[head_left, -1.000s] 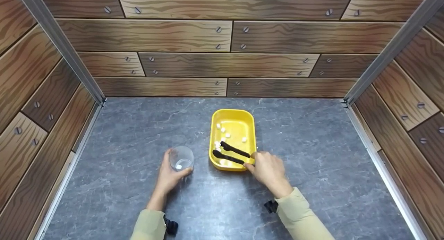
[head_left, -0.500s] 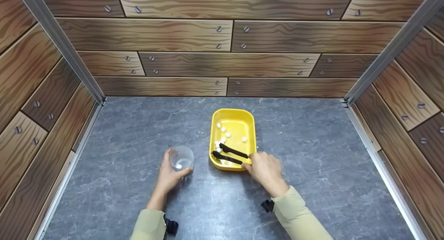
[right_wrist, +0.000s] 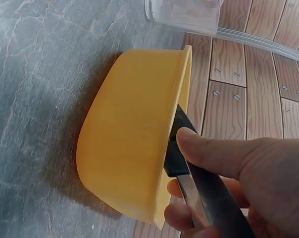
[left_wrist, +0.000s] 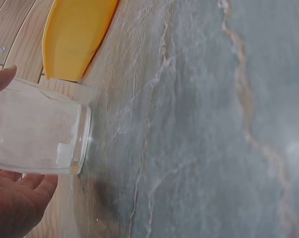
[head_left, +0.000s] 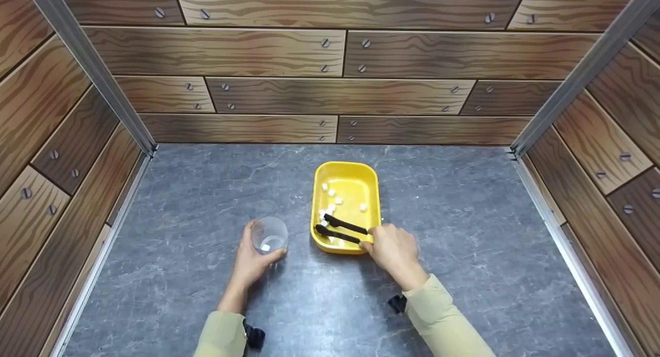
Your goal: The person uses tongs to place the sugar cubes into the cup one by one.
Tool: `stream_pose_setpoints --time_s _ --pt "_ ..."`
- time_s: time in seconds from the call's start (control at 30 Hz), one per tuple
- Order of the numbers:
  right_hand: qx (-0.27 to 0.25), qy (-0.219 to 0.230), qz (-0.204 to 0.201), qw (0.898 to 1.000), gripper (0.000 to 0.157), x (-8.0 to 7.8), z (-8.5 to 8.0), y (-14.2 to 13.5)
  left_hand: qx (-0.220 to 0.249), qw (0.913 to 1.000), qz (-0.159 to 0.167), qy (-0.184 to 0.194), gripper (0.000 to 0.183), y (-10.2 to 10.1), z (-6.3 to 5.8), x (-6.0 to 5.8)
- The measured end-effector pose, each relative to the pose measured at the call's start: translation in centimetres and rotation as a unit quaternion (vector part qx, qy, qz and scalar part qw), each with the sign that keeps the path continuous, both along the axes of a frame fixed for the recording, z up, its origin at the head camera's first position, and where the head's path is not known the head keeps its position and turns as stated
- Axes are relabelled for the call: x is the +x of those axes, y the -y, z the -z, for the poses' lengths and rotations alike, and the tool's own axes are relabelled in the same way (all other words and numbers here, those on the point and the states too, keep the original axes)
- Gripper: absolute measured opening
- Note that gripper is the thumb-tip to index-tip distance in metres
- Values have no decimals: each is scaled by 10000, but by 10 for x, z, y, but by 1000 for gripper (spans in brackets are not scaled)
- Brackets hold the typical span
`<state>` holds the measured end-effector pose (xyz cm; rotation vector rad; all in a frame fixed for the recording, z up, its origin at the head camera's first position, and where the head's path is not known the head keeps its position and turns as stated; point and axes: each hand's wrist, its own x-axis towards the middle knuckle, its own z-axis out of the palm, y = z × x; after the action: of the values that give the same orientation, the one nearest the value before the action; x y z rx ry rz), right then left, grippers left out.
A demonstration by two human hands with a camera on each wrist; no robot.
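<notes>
My left hand (head_left: 251,261) grips a clear plastic cup (head_left: 270,234) that stands on the grey surface, thumb on one side and fingers on the other. One white cube (left_wrist: 64,154) lies at the bottom of the cup. Between thumb and fingers my right hand (head_left: 394,251) holds black-tipped tongs (head_left: 346,224) with metal showing between the black parts. The arms of the tongs are spread and reach over the near rim into a yellow tub (head_left: 346,166). Several small white cubes (head_left: 339,201) lie inside, a cluster of them close to the tong tips. In the right wrist view the tub's wall hides those tips.
The grey marbled surface (head_left: 206,192) extends around the tub and cup. Wood-patterned panels (head_left: 330,94) wall it in at the back, left and right, with metal strips (head_left: 111,78) at the corners. The cup stands to the left of the tub.
My right hand has shifted slightly left, and the tongs have slid a little further left inside the tub, their upper arm closer to the cubes. The left hand and cup have stayed put.
</notes>
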<state>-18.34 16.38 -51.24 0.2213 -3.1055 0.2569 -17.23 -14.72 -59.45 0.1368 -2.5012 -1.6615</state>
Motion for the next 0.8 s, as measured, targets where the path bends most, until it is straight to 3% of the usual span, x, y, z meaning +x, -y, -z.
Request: stream_pose_setpoints --time_s 0.3,0.8 --pt "-13 -130 -131 9998 30 -3 3 -2 25 9999 31 118 103 0 -1 0" --pt "-41 -126 -209 9997 27 -4 5 -3 49 10000 20 12 102 1 1 0"
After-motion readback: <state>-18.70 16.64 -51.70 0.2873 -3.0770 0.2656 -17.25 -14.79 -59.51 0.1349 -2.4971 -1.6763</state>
